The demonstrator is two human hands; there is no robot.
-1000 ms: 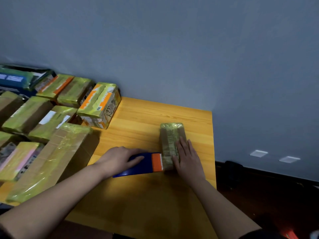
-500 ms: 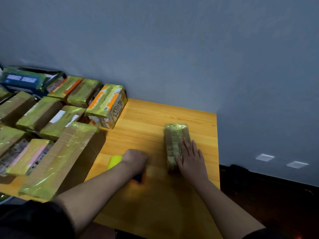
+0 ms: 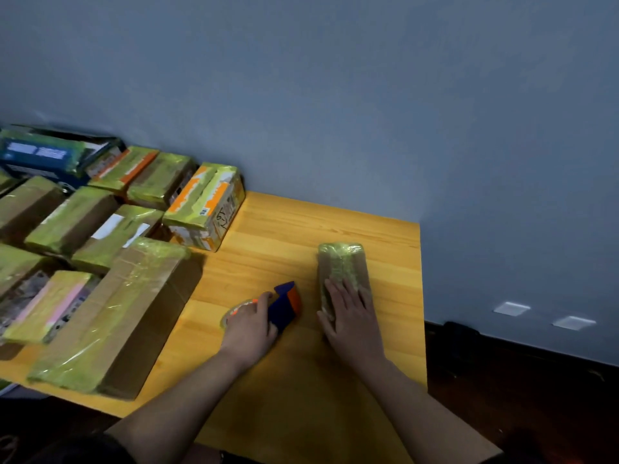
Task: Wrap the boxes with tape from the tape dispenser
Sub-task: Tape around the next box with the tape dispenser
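Right hand (image 3: 350,313) flat on the small box (image 3: 341,272), fingers straight and spread, pressing it down onto the bench (image 3: 335,226). Left hand (image 3: 249,324) curled round the tape dispenser (image 3: 284,304), holding it tight. Roll of tape (image 3: 236,311) peeking out on the 9 o'clock side of that hand.

Small box near the bench's right edge, already shiny with greenish tape. Long side running from 6 o'clock to 12 o'clock, tipped just a little. Near end under the right palm, far end bare.

Tape dispenser just beside the box, at about 9 o'clock from it, not touching. A thin strip of bare bench between the two. Orange and blue front end aimed toward 1 o'clock, at the box's left long side.

Left hand nearer the dispenser, right hand nearer the box, so no need to swap. Next move probably a short slide toward 3 o'clock to stick tape across the box, over the short way. Cannot tell if a loose end of tape already reaches the box.

Pile of wrapped boxes (image 3: 110,249) well apart, off at 9 to 10 o'clock.
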